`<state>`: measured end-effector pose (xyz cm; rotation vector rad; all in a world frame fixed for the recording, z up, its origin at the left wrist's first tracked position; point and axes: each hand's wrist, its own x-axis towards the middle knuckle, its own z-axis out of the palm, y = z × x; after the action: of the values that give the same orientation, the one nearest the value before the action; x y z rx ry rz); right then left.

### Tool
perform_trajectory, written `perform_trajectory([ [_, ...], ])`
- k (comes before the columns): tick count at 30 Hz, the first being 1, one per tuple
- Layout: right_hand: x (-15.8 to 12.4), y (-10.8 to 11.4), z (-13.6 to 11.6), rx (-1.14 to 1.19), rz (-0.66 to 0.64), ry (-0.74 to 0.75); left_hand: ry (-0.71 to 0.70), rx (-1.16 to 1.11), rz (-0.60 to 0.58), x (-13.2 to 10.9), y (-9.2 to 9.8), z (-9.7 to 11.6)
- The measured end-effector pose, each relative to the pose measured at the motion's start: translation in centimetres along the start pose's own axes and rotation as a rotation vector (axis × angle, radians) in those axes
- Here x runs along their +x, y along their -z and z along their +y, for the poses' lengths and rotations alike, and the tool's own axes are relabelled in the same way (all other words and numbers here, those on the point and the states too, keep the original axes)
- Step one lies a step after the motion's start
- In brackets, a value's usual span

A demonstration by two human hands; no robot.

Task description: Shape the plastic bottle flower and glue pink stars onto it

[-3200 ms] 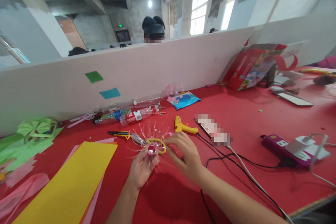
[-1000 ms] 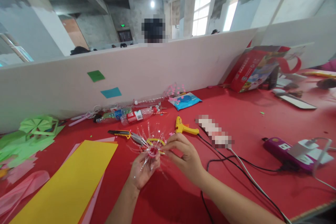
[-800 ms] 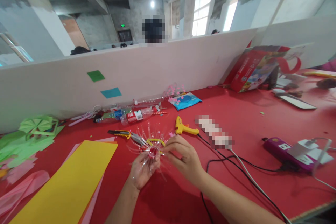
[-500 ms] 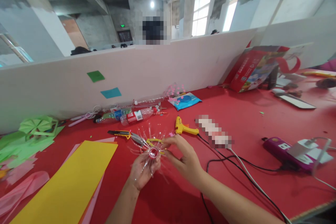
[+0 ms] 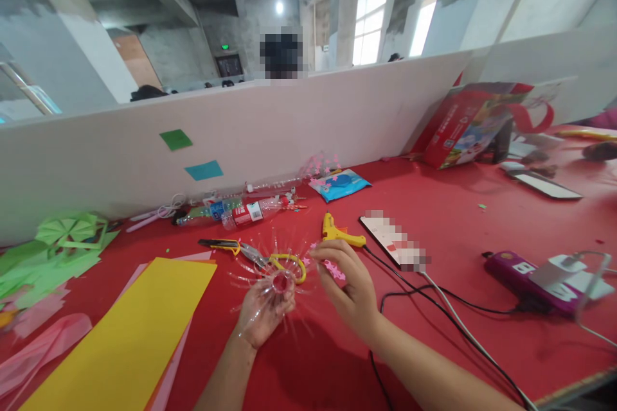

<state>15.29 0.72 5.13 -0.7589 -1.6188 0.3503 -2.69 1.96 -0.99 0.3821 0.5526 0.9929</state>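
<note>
My left hand point(image 5: 265, 318) is closed around the neck end of a clear plastic bottle piece point(image 5: 281, 281), whose body is cut into thin strips that fan outward. Just right of it is my right hand point(image 5: 348, 279), fingers curled but thumb and fingertips apart, with nothing visible between them. Beyond the strips lie scissors point(image 5: 302, 271) with yellow handles, partly hidden by the bottle piece. Small pink paper stars point(image 5: 336, 271) show behind my right fingers. A yellow-handled utility knife point(image 5: 226, 244) rests left of the scissors.
A yellow glue gun point(image 5: 340, 232), a phone point(image 5: 393, 241) and a purple power strip point(image 5: 535, 282) with cables are on the right. Plastic bottles point(image 5: 250, 212) lie by the partition. Yellow paper point(image 5: 125, 334) and green paper point(image 5: 58, 257) cover the left.
My right hand has moved right, away from the cut bottle piece, uncovering the scissors' handle and some pink stars. My left hand stays in place, holding the piece.
</note>
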Motion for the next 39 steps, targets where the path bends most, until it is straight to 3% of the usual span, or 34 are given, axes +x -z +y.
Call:
perform_trajectory([
  [12,2.1,1.2,-1.5,-0.029,-0.071,-0.005,-0.027,-0.06,-0.003,0.3,0.5,-0.1],
  [17,3.6,1.4,-2.6,-0.043,-0.305,-0.017,-0.107,-0.076,0.009,0.2,0.0,0.0],
  [21,4.6,0.5,-3.4,-0.088,-0.469,-0.043,-0.176,-0.09,0.095,0.3,-0.4,0.2],
  [29,4.9,-1.9,-3.0,-0.104,-0.482,-0.028,-0.294,-0.214,0.227,1.0,0.8,1.0],
  [39,4.5,-1.9,-1.4,-0.199,-0.433,0.122,-0.277,-0.218,0.163,1.0,1.0,0.8],
])
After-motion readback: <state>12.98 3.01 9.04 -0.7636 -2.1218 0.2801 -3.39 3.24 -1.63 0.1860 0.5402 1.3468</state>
